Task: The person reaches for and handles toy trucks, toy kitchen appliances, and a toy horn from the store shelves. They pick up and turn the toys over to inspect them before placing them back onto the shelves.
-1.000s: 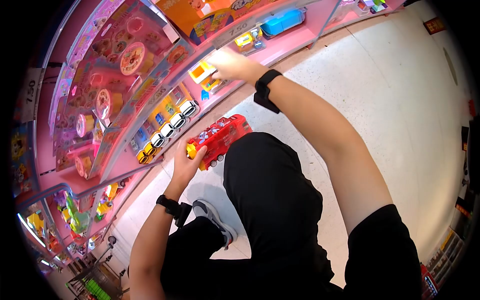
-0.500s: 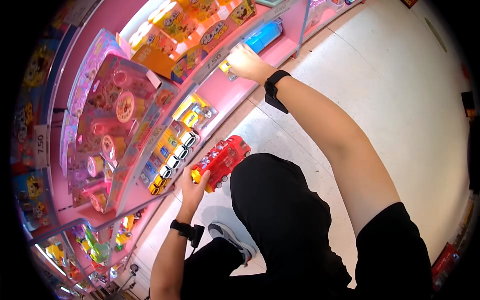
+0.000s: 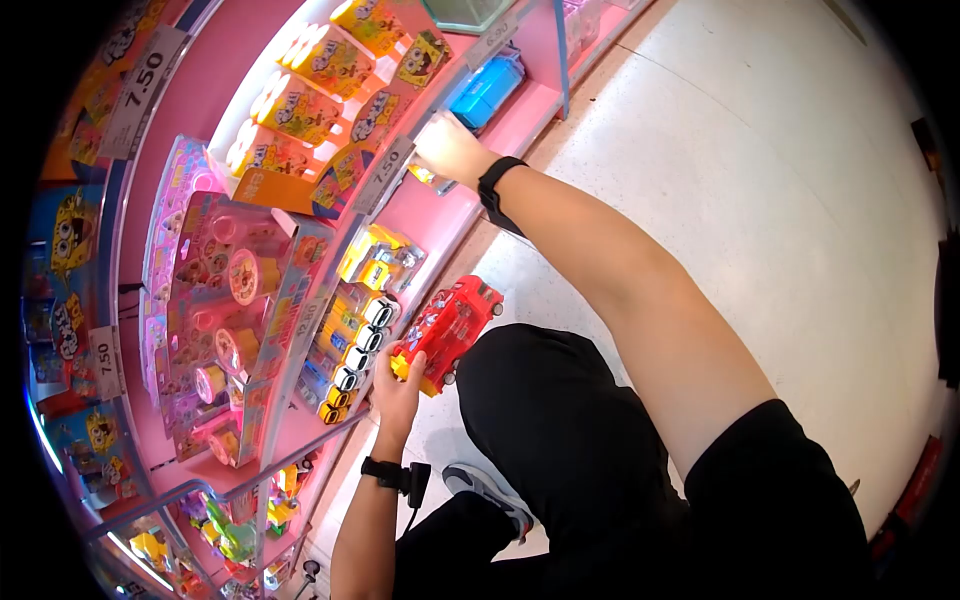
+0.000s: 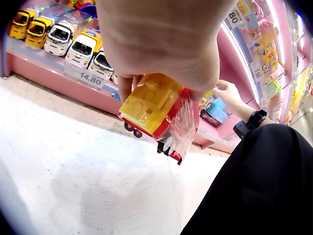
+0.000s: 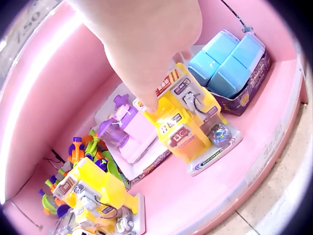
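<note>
My left hand [image 3: 397, 395] grips a red toy truck [image 3: 450, 325] by its yellow end, above the floor beside the shelf. In the left wrist view that yellow end faces the camera, and clear plastic wrap covers part of the toy. On the low pink shelf my right hand [image 3: 455, 150] holds the top of a yellow toy gas station [image 5: 183, 139], whose grey base is close over the shelf. A small clear ball shows at the toy's side. Further left along the shelf stands a second yellow toy gas station [image 5: 100, 183].
A box of blue cases [image 5: 232, 63] and a box of purple toys [image 5: 139, 132] stand behind the gas station. Boxed toy trucks [image 3: 350, 350] line the shelf to the left. A black-trousered knee [image 3: 545, 390] is beside the red truck.
My right hand has left one gas station and moved right along the shelf to the other. The left hand still holds the red truck. The head view has shifted.
</note>
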### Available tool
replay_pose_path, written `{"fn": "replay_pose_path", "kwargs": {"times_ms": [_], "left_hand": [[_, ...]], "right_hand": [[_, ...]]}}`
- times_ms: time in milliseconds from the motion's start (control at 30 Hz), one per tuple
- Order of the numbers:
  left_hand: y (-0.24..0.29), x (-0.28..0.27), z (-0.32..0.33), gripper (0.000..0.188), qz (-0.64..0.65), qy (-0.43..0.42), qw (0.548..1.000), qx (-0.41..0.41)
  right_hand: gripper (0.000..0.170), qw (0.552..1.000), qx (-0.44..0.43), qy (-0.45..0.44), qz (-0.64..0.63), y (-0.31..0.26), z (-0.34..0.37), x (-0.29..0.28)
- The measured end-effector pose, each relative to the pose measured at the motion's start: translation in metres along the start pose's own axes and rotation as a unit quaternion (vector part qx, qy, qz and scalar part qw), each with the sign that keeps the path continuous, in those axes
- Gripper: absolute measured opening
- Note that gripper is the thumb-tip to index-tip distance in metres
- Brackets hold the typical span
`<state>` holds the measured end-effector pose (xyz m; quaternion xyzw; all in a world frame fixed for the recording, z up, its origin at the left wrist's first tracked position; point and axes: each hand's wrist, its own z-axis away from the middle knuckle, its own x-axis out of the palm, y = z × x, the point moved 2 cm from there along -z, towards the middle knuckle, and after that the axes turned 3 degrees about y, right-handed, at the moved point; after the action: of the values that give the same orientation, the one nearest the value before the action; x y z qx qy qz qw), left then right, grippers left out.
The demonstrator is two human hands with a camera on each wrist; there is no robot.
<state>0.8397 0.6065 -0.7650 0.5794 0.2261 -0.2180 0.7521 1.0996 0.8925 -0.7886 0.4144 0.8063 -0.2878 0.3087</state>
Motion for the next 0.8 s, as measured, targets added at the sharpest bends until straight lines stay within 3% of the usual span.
{"fn": "replay_pose_path", "kwargs": {"times_ms": [33, 100, 167, 233, 433, 567, 633, 700, 767, 800], "left_hand": [[-0.001, 0.0, 0.0, 0.043, 0.003, 0.008, 1.0, -0.011], [0.005, 0.001, 0.0, 0.042, 0.009, 0.028, 0.999, -0.035], [-0.001, -0.002, -0.004, 0.039, 0.146, 0.01, 0.983, -0.114], [-0.001, -0.005, -0.01, 0.038, 0.3, -0.012, 0.938, -0.175], [-0.007, -0.027, 0.0, 0.033, 0.324, 0.013, 0.926, -0.195], [-0.017, -0.049, 0.004, 0.034, 0.265, -0.003, 0.946, -0.188], [-0.019, -0.056, 0.006, 0.037, 0.255, 0.009, 0.947, -0.197], [-0.021, -0.06, 0.006, 0.039, 0.25, 0.013, 0.945, -0.209], [-0.025, -0.06, 0.007, 0.044, 0.265, -0.005, 0.942, -0.204], [-0.025, -0.061, 0.009, 0.045, 0.289, -0.025, 0.936, -0.202]], "right_hand": [[0.026, 0.999, -0.011, 0.008, -0.047, -0.001, 0.002, 0.001], [0.025, 0.992, -0.018, -0.064, -0.109, -0.006, 0.007, 0.001], [0.022, 0.988, -0.046, -0.034, -0.14, -0.012, 0.014, -0.007], [0.026, 0.984, -0.049, -0.051, -0.164, -0.016, 0.017, -0.021], [0.029, 0.952, -0.066, -0.121, -0.275, -0.054, 0.023, -0.043], [0.032, 0.951, 0.0, -0.231, -0.205, -0.066, 0.016, -0.034], [0.035, 0.96, -0.014, -0.207, -0.189, -0.072, 0.022, -0.036], [0.037, 0.985, -0.063, -0.132, -0.097, -0.089, 0.031, -0.05], [0.035, 0.979, -0.064, -0.148, -0.124, -0.108, 0.037, -0.062], [0.031, 0.966, -0.108, -0.169, -0.164, -0.119, 0.035, -0.076]]}}
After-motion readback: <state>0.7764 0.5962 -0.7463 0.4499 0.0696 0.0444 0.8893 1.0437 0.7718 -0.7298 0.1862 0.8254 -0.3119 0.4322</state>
